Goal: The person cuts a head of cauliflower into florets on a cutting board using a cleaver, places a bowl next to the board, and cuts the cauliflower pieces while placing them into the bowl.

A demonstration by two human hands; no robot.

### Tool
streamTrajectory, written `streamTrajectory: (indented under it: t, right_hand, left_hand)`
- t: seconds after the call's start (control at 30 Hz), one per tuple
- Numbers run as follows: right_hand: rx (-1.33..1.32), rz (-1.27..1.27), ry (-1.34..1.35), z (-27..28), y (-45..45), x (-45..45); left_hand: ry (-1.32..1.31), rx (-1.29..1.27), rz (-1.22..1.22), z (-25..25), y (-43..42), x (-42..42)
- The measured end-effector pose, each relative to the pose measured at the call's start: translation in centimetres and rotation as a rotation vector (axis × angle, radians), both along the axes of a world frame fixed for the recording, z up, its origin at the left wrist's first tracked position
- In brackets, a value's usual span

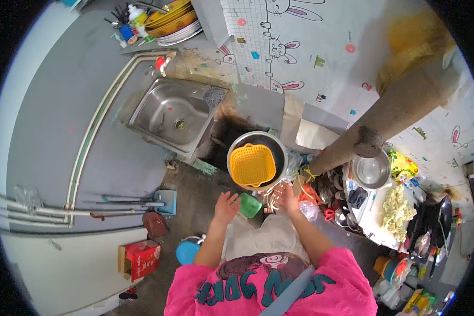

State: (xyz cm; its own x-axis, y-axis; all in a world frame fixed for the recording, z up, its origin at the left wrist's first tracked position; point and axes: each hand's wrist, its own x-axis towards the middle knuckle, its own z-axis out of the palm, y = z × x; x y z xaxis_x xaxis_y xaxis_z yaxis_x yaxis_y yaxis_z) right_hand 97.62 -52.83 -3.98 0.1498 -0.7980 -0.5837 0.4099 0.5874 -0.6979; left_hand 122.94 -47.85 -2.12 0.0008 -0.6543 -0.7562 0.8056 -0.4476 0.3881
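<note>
My left hand (228,205) is held palm up with its fingers apart, holding nothing, beside a green plastic container (249,206). To the right, my right hand (286,197) also has its fingers spread, and nothing shows in its grasp. It is close to some pale cords or tubes (269,201). Ahead of both hands, a yellow plastic basket (253,165) sits inside a round metal-rimmed basin (282,156). Neither hand touches the basket.
A steel sink (158,113) is at the upper left. A thick pipe (389,113) slants up on the right. Past it stand a metal pot (371,171) and a white board (374,213) with pale yellow-green pieces (398,210). A red box (145,260) is at lower left.
</note>
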Motion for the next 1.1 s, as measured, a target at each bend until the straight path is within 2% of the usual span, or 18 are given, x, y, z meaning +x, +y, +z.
streamTrajectory:
  t: [0.1, 0.43, 0.57, 0.63, 0.67, 0.7, 0.87, 0.93, 1.0, 1.03, 1.07, 1.1]
  right_hand:
    - [0.029, -0.068, 0.025, -2.1, -0.5, 0.0]
    - [0.170, -0.459, 0.161, -1.2, -0.4, 6.3]
    - [0.193, -0.463, 0.195, -3.2, 0.1, 10.8]
    - [0.129, -0.440, 0.353, -3.6, -0.3, 12.4]
    - [0.166, -0.516, 0.367, -3.7, -0.8, 13.4]
    - [0.114, -0.417, 0.482, -4.7, -1.1, 13.0]
    - [0.203, -0.344, 0.869, -11.2, -3.5, 12.5]
    - [0.220, -0.340, 0.939, -15.6, -4.7, 11.5]
    - [0.292, -0.334, 0.941, -19.7, -4.5, 11.4]
    - [0.345, -0.327, 0.914, -21.3, -4.5, 11.3]
    - [0.391, -0.320, 0.890, -22.9, -4.7, 11.0]
    - [0.441, -0.312, 0.863, -23.8, -4.9, 10.9]
  left_hand:
    - [-0.031, 0.044, -0.079, -1.3, -2.4, 1.1]
    - [-0.132, 0.091, -0.467, -3.0, -13.1, 9.6]
    - [-0.189, 0.157, -0.588, -4.9, -15.9, 12.3]
    - [-0.197, 0.217, -0.631, -6.7, -17.5, 12.3]
    - [-0.240, 0.255, -0.661, -6.5, -18.0, 12.0]
    - [-0.259, 0.265, -0.697, -7.3, -17.9, 12.0]
    - [-0.425, 0.246, -0.840, -11.2, -19.1, 9.7]
    - [-0.504, 0.223, -0.879, -13.7, -19.5, 8.7]
    - [-0.566, 0.212, -0.803, -16.8, -19.4, 8.0]
    - [-0.594, 0.204, -0.764, -17.1, -19.7, 7.1]
    - [-0.631, 0.222, -0.598, -17.3, -19.6, 5.8]
    - [-0.626, 0.187, -0.595, -18.3, -19.4, 5.6]
